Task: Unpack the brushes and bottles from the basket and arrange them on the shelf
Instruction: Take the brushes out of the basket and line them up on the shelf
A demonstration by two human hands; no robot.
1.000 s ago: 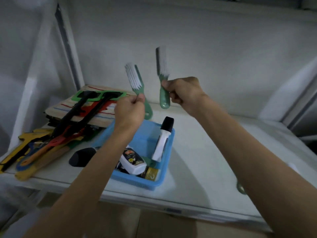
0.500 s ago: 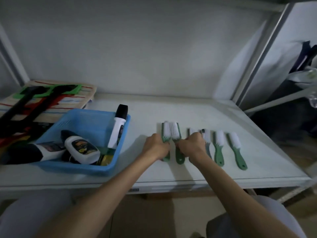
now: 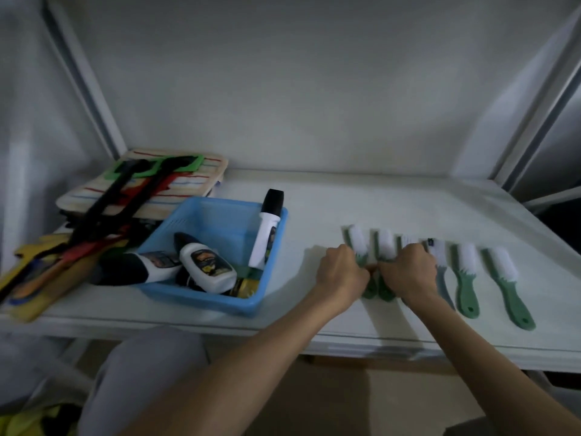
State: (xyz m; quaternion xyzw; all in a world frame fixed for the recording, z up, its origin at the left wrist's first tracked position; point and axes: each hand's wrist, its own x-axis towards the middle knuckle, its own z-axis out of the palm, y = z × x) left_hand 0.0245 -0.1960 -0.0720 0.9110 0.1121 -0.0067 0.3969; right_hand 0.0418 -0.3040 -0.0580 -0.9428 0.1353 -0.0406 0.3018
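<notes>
A white shelf (image 3: 393, 209) is carrying everything here, its surface pale and lying under dim light. A plain white back wall (image 3: 298, 89) is rising behind it, and slanted grey frame posts (image 3: 85, 83) are standing at both ends. Brownish floor (image 3: 393, 401) is showing below the front edge.

The person is reaching forward with both bare arms. The left hand (image 3: 341, 273) is closing its grip as a fist around the handle of a green brush (image 3: 356, 243) with white bristles. The right hand (image 3: 408, 270) is likewise clamping on the handle of a second green brush (image 3: 385, 247) just beside the first. Both brushes are lying low at the shelf surface; whether they are fully resting on it cannot be told. The two fists are nearly touching.

To the right, three more brushes are lying in a row on the shelf, bristles toward the wall: a grey-handled brush (image 3: 440, 265), then a green brush (image 3: 467, 284), then the outermost brush (image 3: 509, 287). Another brush is sitting partly hidden behind the right hand.

A blue basket (image 3: 201, 297) is sitting left of the hands, holding white bottles with black caps (image 3: 206, 264); one tall bottle (image 3: 267, 228) is leaning against its right wall. Striped folded cloths (image 3: 188, 180) and long-handled tools (image 3: 103, 212) are piling up at the shelf's left end.
</notes>
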